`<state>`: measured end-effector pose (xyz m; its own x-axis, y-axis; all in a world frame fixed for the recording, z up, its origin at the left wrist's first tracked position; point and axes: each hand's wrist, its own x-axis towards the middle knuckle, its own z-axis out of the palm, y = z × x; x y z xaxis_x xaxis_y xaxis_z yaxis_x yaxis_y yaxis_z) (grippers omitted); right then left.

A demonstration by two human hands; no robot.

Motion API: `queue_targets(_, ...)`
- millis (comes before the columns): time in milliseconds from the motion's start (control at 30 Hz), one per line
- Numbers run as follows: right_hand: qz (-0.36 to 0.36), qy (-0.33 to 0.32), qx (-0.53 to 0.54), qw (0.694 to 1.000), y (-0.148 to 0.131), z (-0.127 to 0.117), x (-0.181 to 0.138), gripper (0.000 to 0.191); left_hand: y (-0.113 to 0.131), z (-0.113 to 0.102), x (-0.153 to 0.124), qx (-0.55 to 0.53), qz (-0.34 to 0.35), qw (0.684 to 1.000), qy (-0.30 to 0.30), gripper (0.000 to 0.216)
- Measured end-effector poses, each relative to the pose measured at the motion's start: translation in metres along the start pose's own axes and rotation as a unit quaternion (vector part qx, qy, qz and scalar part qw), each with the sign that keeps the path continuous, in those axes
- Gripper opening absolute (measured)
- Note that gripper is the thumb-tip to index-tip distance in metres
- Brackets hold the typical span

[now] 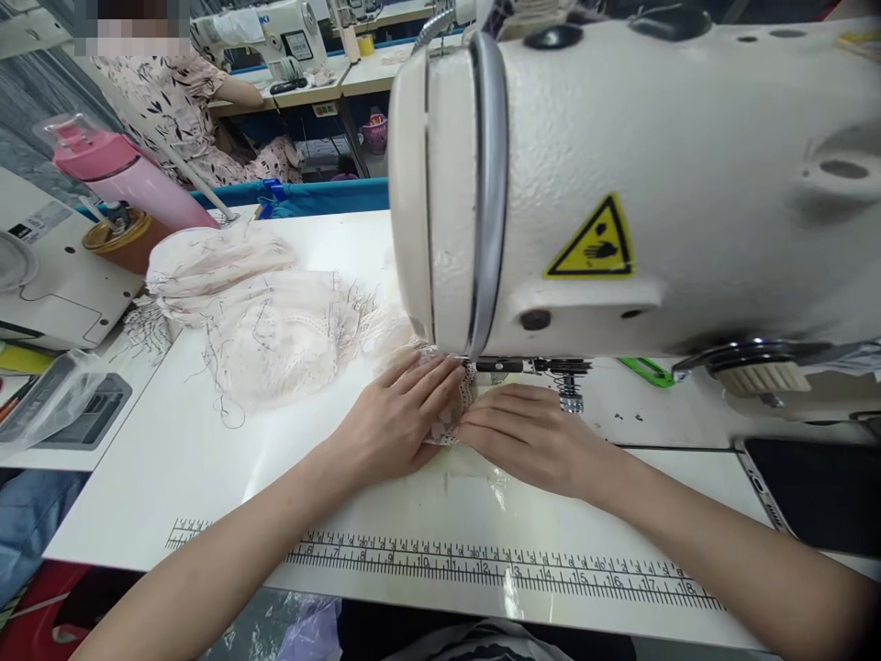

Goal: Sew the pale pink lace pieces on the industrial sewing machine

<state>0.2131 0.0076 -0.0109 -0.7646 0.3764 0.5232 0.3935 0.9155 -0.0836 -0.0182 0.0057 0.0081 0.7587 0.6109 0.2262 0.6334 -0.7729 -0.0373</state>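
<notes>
Under the head of a white sewing machine (pixel 619 165) lies a strip of pale lace fabric (pixel 446 430). My left hand (pixel 399 408) rests flat on it with the fingers stretched out toward the machine. Opposite, my right hand (pixel 527 436) has its fingers pressed together at the lace's right edge, pinching it. The needle and presser foot are hidden behind the machine head. Left of my hands, more pale lace fabric (pixel 289 340) with loose dark threads lies bunched on the white table (pixel 227 487).
A ruler scale (pixel 447 555) runs along the table's front edge. At right lie a dark phone (pixel 812 487) and a green tool (pixel 647 371). A pink bottle (pixel 130 174) and brown cup (pixel 124 240) stand at left. A person (pixel 165 110) sits beyond, near another sewing machine (pixel 289 41).
</notes>
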Motion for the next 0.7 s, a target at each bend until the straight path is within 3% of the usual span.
queue_targets(233,-0.016,0.017,-0.014,1.000,0.000,0.002,0.006,0.022,-0.004,-0.006,0.000,0.011,0.002,1.000,-0.007,0.053)
queue_targets(467,-0.051,0.076,-0.008,0.996,-0.001,0.005,0.011,0.015,-0.006,-0.005,0.000,0.007,-0.007,1.000,-0.007,0.057)
queue_targets(700,-0.059,0.060,-0.033,0.996,0.003,0.001,0.010,0.018,-0.003,-0.005,0.001,0.014,-0.017,1.000,-0.007,0.058)
